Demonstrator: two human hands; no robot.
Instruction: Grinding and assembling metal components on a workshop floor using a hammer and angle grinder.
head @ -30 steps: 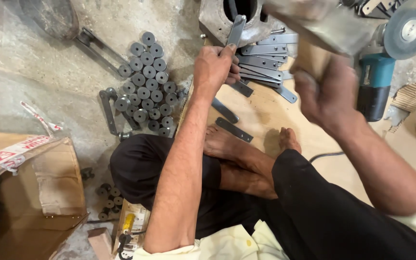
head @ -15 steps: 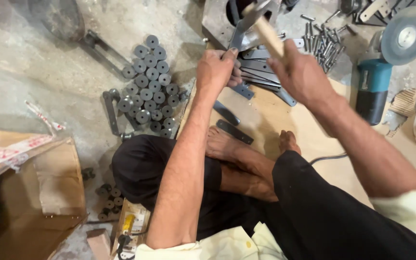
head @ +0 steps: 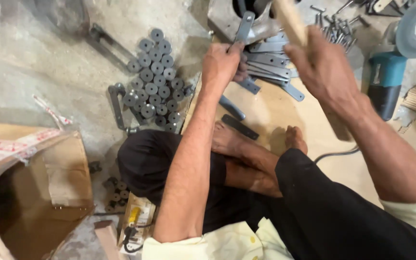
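We hold a flat metal bar (head: 243,29) upright at 12 o'clock, our left hand (head: 222,62) clamped on it. Our right hand (head: 326,70) grips a wooden handle (head: 290,19), raised at 1 o'clock. Many bars in the pile (head: 270,65) below are, we judge, still waiting; round metal discs (head: 155,79) lie at 10 o'clock.

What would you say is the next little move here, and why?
Probably bring the wooden handle in the right hand down onto the flat metal bar. The left hand holds that bar upright against the metal block, and the handle is raised just above it.
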